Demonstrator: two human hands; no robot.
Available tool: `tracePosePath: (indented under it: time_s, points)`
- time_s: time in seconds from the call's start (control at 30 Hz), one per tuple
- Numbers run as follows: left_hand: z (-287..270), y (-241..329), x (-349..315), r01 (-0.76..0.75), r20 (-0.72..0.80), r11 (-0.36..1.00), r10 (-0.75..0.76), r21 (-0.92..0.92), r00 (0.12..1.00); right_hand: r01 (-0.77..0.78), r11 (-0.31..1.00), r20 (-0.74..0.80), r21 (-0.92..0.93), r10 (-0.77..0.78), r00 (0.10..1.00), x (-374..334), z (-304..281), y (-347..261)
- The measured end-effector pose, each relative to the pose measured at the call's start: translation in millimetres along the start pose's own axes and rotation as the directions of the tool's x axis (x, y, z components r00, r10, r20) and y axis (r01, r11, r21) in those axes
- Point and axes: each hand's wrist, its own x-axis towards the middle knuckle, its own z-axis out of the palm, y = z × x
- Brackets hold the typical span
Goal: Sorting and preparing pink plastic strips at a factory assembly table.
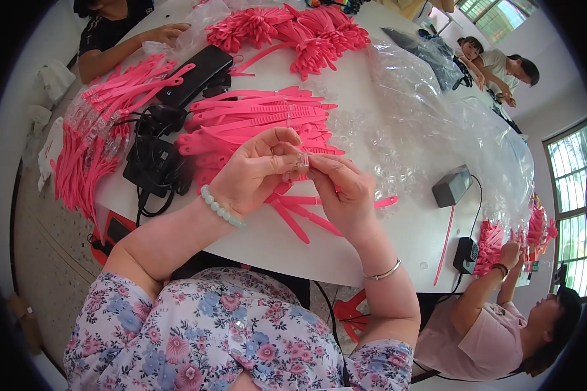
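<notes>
Your left hand (251,173) and right hand (342,189) meet at the centre of the view, both pinched together on a small clear plastic clip (301,159) and the end of a pink plastic strap (319,218) that trails toward five o'clock across the white counter (398,241). The grip of each hand is closed on that joint, fingertips touching. The strap looks light, thin and bendy, likely to flop if held far from the end; the clip seems hard, small and slick, so it probably wants holding by its flat sides, close to the strap tip.

At twelve o'clock, just beyond your fingers, lies a pile of loose pink straps (254,114); at ten o'clock sits a black device with cables (156,163). Crumpled clear plastic sheeting (424,124) spreads from one to three o'clock, with a small grey box (451,186) at three. Open counter lies toward four o'clock, and the near edge curves right below your wrists.
</notes>
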Motion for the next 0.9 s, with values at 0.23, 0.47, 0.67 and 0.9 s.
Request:
tracePosePath:
  time_s: [0.23,0.47,0.67,0.9]
  points:
    - [0.3,-3.0,-1.1,0.034,-0.038,0.998,-0.031,0.058,0.999,0.095,0.984,0.010,-0.151,-0.095,0.995,-2.5,0.1,-2.1]
    - [1.3,-3.0,2.1,-0.022,-0.078,0.985,0.036,0.171,0.996,-0.097,0.994,-0.101,-0.043,0.092,0.991,-2.9,4.2,0.0]
    - [25.2,4.9,-3.0,-0.139,-0.062,0.777,0.223,0.614,0.973,0.036,0.987,-0.075,-0.155,-0.048,0.996,7.6,-7.9,-3.5]
    - [23.1,-5.7,-6.4,-0.116,0.003,0.661,0.169,0.741,0.986,-0.132,0.989,0.031,-0.063,0.134,0.990,1.1,-12.4,-5.0]
